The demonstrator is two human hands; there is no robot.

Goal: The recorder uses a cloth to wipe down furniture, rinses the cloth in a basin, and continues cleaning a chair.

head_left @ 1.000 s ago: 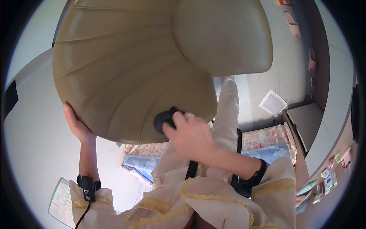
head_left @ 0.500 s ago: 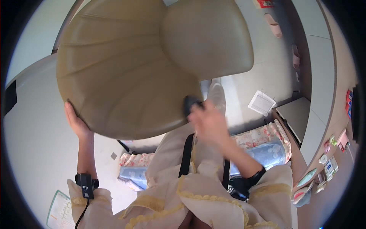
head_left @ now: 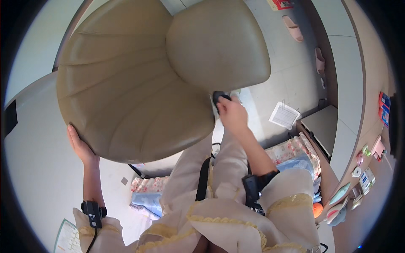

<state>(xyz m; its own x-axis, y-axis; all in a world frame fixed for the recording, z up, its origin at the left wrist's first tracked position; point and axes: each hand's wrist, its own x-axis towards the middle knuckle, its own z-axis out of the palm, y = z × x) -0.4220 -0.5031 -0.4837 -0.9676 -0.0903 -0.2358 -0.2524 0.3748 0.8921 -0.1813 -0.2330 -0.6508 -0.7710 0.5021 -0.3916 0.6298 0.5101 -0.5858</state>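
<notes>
An olive-brown padded chair (head_left: 126,88) fills the upper left, with a fluted, shell-like backrest and a smooth rounded seat (head_left: 217,44). My left hand (head_left: 83,147) grips the backrest's lower left rim, part of it hidden behind the edge. In my right hand (head_left: 233,116) is a small black rounded object (head_left: 220,98), held in closed fingers; its exact kind cannot be made out. That object is at the right end of the backrest, by the gap below the seat. Whether it touches the leather is unclear.
Pink slippers (head_left: 293,29) lie on the floor at upper right, near a white sheet (head_left: 284,115). A curved desk (head_left: 352,164) with small items runs along the right. Flowered and blue cloth (head_left: 145,192) is below the chair. A pale curved surface (head_left: 33,156) stands left.
My right hand has moved up and slightly right with the black object, from the backrest's face to its right end. The chair appears slightly lower and further left; my left hand stays on its rim.
</notes>
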